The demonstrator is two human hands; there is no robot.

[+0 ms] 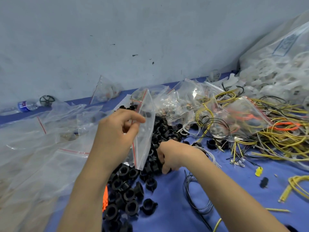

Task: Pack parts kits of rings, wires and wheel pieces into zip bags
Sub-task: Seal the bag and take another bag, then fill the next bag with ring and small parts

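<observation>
My left hand (115, 131) pinches the edge of a small clear zip bag (145, 131) with a red seal line and holds it upright above a pile of black plastic rings (128, 186). The bag looks empty apart from what shows through it. Just right of the bag, my right hand (172, 154) reaches down into the pile, its fingers curled around black rings at the pile's edge. Loose yellow and black wires (275, 139) lie tangled on the blue table (175, 206) to the right.
Empty zip bags (41, 148) cover the left side. Filled bags (184, 101) sit behind the rings, and a big sack of clear wheel pieces (275, 64) fills the far right. A water bottle (26, 105) and a black wheel (47, 100) lie by the wall.
</observation>
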